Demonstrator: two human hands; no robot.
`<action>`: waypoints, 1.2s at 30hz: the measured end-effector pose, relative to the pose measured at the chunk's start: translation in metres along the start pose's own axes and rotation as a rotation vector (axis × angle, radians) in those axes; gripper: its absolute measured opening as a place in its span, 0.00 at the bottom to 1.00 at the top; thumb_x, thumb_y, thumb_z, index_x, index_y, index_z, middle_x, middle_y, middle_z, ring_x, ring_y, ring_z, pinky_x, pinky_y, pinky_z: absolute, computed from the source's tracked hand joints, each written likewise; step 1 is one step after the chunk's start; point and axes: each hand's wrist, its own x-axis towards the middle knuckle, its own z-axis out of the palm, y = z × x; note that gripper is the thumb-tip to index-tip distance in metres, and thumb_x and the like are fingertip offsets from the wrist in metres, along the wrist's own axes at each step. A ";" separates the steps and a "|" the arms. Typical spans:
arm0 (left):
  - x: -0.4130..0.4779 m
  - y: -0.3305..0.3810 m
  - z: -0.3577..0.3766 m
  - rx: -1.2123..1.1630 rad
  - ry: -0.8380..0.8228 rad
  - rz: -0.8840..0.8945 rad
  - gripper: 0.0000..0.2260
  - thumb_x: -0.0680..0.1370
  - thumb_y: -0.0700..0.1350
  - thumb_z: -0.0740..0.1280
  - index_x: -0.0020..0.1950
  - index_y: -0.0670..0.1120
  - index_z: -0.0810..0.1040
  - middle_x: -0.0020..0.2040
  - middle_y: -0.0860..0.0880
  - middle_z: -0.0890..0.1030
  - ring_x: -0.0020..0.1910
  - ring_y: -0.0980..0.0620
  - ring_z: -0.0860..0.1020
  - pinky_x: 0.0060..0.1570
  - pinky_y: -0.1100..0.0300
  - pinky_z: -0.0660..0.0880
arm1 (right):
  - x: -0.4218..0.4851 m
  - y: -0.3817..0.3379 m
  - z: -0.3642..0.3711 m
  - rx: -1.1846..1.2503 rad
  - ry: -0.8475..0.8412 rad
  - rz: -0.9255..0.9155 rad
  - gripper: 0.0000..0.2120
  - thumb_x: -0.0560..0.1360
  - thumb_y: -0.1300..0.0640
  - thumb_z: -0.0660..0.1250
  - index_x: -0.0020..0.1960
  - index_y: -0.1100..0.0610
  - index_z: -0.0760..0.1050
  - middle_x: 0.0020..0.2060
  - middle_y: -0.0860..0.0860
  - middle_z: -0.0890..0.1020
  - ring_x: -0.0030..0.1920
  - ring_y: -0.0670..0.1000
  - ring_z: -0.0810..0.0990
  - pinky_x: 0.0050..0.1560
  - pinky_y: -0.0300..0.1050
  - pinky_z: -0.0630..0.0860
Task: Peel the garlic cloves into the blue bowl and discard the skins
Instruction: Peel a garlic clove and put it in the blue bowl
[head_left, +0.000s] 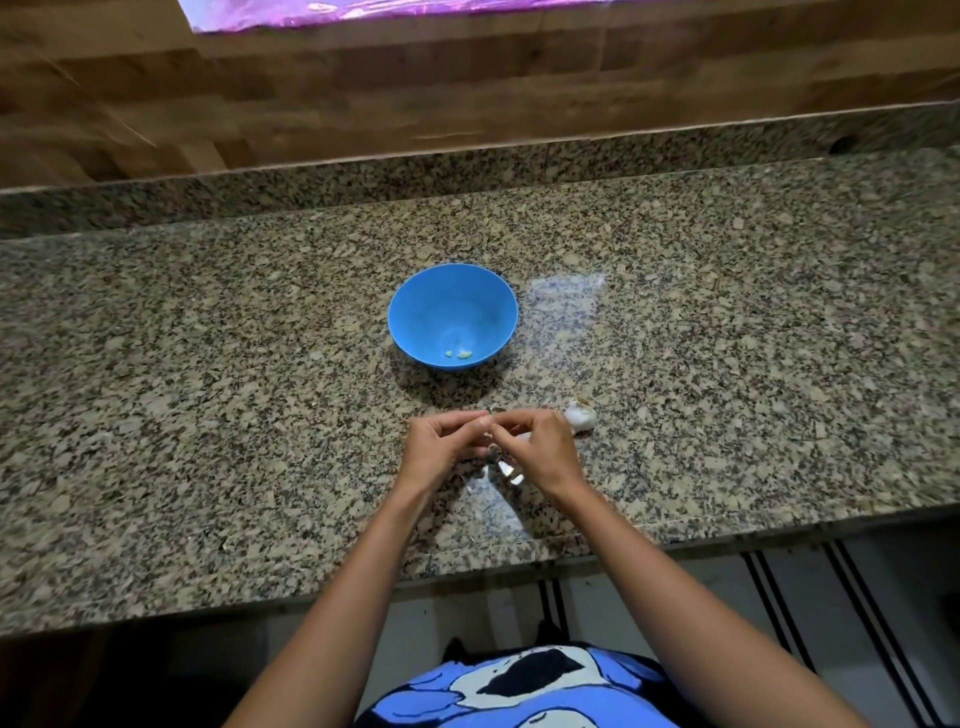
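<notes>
A blue bowl (453, 312) stands in the middle of the granite counter with two small peeled garlic pieces (460, 354) at its bottom. In front of it my left hand (441, 441) and my right hand (540, 447) meet fingertip to fingertip, both pinching a small garlic clove (491, 418) that is mostly hidden by the fingers. A garlic bulb (580, 414) lies on the counter just right of my right hand. White skin scraps (506, 472) lie below and between my hands.
The speckled granite counter (208, 389) runs left and right, with a raised granite ledge and a wooden wall behind it. Its front edge lies close below my forearms. A shiny glare patch sits to the right of the bowl.
</notes>
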 end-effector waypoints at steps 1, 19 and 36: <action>-0.001 0.001 0.002 -0.004 0.001 0.001 0.10 0.72 0.37 0.72 0.53 0.37 0.82 0.43 0.46 0.85 0.41 0.50 0.84 0.41 0.62 0.80 | 0.000 -0.001 0.001 -0.041 0.009 -0.021 0.12 0.72 0.51 0.69 0.50 0.57 0.82 0.42 0.51 0.85 0.39 0.45 0.82 0.42 0.47 0.81; 0.007 -0.016 -0.036 0.284 0.308 0.033 0.08 0.73 0.36 0.70 0.51 0.43 0.82 0.47 0.45 0.84 0.44 0.49 0.83 0.43 0.63 0.80 | -0.006 0.011 -0.011 -0.132 0.082 0.212 0.07 0.73 0.55 0.69 0.45 0.59 0.81 0.40 0.51 0.83 0.38 0.47 0.80 0.38 0.26 0.70; 0.024 -0.030 0.047 1.019 -0.125 0.249 0.22 0.84 0.50 0.49 0.77 0.50 0.53 0.78 0.51 0.49 0.77 0.51 0.48 0.72 0.57 0.44 | -0.013 0.022 -0.036 0.168 0.281 0.425 0.10 0.77 0.63 0.61 0.55 0.61 0.79 0.43 0.52 0.83 0.36 0.50 0.78 0.37 0.41 0.77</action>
